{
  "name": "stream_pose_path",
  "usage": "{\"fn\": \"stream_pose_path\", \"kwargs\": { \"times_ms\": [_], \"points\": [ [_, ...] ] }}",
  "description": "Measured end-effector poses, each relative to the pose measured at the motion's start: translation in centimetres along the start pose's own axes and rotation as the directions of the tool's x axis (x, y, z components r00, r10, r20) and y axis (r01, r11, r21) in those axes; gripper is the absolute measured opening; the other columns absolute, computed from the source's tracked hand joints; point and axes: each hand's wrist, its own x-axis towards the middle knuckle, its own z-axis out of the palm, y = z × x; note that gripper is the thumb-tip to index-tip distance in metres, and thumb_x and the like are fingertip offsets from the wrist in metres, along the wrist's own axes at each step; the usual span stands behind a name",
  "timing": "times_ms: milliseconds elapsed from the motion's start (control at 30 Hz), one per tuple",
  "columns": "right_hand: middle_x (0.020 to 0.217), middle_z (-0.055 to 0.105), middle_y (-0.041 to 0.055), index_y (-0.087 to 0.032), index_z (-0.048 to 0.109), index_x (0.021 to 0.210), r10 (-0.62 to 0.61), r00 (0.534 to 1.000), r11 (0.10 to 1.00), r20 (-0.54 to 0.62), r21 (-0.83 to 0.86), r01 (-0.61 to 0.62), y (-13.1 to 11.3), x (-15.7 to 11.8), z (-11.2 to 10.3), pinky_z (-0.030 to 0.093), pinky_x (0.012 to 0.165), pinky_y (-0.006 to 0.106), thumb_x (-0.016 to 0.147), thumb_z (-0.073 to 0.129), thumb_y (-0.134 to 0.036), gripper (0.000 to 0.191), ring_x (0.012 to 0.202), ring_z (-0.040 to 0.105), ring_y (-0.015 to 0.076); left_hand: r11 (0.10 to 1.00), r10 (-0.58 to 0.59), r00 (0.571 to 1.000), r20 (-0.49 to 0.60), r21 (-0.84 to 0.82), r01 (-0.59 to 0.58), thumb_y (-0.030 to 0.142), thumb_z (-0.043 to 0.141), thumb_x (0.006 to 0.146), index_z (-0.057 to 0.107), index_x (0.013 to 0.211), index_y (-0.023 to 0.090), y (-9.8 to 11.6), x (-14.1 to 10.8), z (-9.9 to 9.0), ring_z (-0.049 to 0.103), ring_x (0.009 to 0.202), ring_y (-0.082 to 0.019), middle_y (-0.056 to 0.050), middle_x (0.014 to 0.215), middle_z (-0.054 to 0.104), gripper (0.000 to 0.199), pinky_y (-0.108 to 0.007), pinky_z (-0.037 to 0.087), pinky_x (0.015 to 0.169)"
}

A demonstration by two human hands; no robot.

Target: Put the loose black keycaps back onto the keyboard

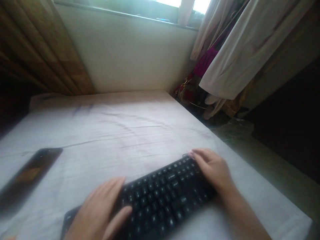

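A black computer keyboard [160,196] lies at a slant across the lower middle of the white sheet, its keys facing up. Across its left part rests my left hand [100,206], fingers stretched toward the far edge and thumb spread over the keys. My right hand [212,168] is closed around the keyboard's far right corner, with fingertips at the back edge beside a small loop of dark cable [185,155]. The fingers' undersides and the keyboard's near left part are hidden. Motion blur softens the near edge.
A dark phone [30,176] lies to the left, with a thin cord [85,142] running across the white sheet [140,116]. Beyond are a wall, a window and a brown curtain [67,66]. Clothes [232,50] hang at the right, past the bed's edge.
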Motion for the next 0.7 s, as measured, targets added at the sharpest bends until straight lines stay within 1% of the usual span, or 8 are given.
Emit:
{"fn": "stream_pose_path", "kwargs": {
  "times_ms": [67,133,233,333,467,567,633,700],
  "points": [
    [0.089,0.077,0.0074,-0.021,0.077,0.084,0.135,0.991,0.987,0.02,0.086,-0.136,0.0,0.2,-0.2,0.056,0.081,0.038,0.078,0.063,-0.047,0.029,0.084,0.072,0.0253,0.998,-0.06,0.998,0.009,-0.032,0.06,0.053,0.056,0.089,0.055,0.133,0.032,-0.8,-0.1,0.0,0.069,0.108,-0.027,-0.003,0.124,0.071,0.048,-0.042,0.059,0.089],
    [0.088,0.078,0.0077,-0.021,0.077,0.083,0.193,0.98,0.97,0.053,0.14,-0.198,-0.4,0.1,-0.4,0.057,0.079,0.037,0.075,0.066,-0.048,0.031,0.084,0.073,0.0258,0.992,-0.076,0.996,0.048,-0.095,0.08,0.052,0.054,0.09,0.061,0.125,0.033,-1.2,0.1,-0.3,0.07,0.106,-0.026,-0.001,0.12,0.072,0.04,-0.04,0.059,0.089],
    [0.087,0.078,0.0085,-0.021,0.078,0.081,0.203,0.978,0.965,0.056,0.157,-0.209,-1.0,-0.2,-0.5,0.059,0.076,0.038,0.073,0.069,-0.049,0.031,0.082,0.073,0.0267,0.981,-0.061,0.994,0.088,-0.178,0.076,0.049,0.054,0.091,0.067,0.118,0.034,-1.2,1.0,-1.0,0.071,0.103,-0.023,0.0,0.115,0.074,0.033,-0.035,0.059,0.089],
    [0.082,0.078,0.0079,-0.021,0.078,0.081,0.172,0.982,0.972,0.073,0.15,-0.181,-0.9,-0.5,-0.9,0.06,0.069,0.037,0.075,0.07,-0.046,0.028,0.077,0.074,0.0269,0.976,-0.059,0.995,0.077,-0.206,0.074,0.048,0.054,0.091,0.069,0.114,0.034,-1.0,1.6,-1.5,0.072,0.098,-0.022,0.0,0.11,0.075,0.03,-0.033,0.06,0.085],
    [0.081,0.078,0.0062,-0.021,0.077,0.082,0.069,0.997,0.997,0.046,0.039,-0.071,-1.2,-0.6,-1.4,0.059,0.064,0.035,0.08,0.067,-0.041,0.022,0.073,0.074,0.025,0.972,-0.059,0.994,0.094,-0.223,0.079,0.047,0.054,0.091,0.068,0.115,0.036,-1.5,1.3,-1.6,0.072,0.1,-0.021,0.002,0.113,0.075,0.03,-0.032,0.059,0.086],
    [0.086,0.077,0.0048,-0.022,0.075,0.086,-0.077,0.995,0.997,0.061,-0.017,0.078,-3.0,-1.0,-0.9,0.058,0.071,0.034,0.085,0.065,-0.034,0.016,0.077,0.073,0.0222,0.968,-0.123,0.985,0.119,-0.203,0.146,0.049,0.052,0.092,0.068,0.116,0.036,-2.9,0.4,-1.8,0.071,0.104,-0.022,0.002,0.116,0.074,0.033,-0.033,0.058,0.089],
    [0.087,0.076,0.0035,-0.022,0.073,0.086,-0.222,0.969,0.975,0.109,0.034,0.22,-4.8,-1.5,0.0,0.056,0.075,0.032,0.088,0.063,-0.026,0.011,0.08,0.071,0.0198,0.964,-0.197,0.976,0.096,-0.161,0.21,0.053,0.05,0.091,0.07,0.114,0.035,-4.2,-0.3,-2.0,0.071,0.103,-0.024,0.001,0.115,0.075,0.035,-0.034,0.059,0.088],
    [0.087,0.074,0.0021,-0.022,0.071,0.084,-0.35,0.905,0.935,0.24,0.143,0.324,-6.4,-2.3,1.2,0.054,0.076,0.029,0.091,0.061,-0.02,0.012,0.081,0.069,0.0168,0.948,-0.284,0.957,0.057,-0.134,0.29,0.054,0.049,0.091,0.072,0.108,0.035,-5.7,-1.1,-2.1,0.072,0.1,-0.023,0.003,0.11,0.076,0.034,-0.033,0.059,0.085]
  ]
}}
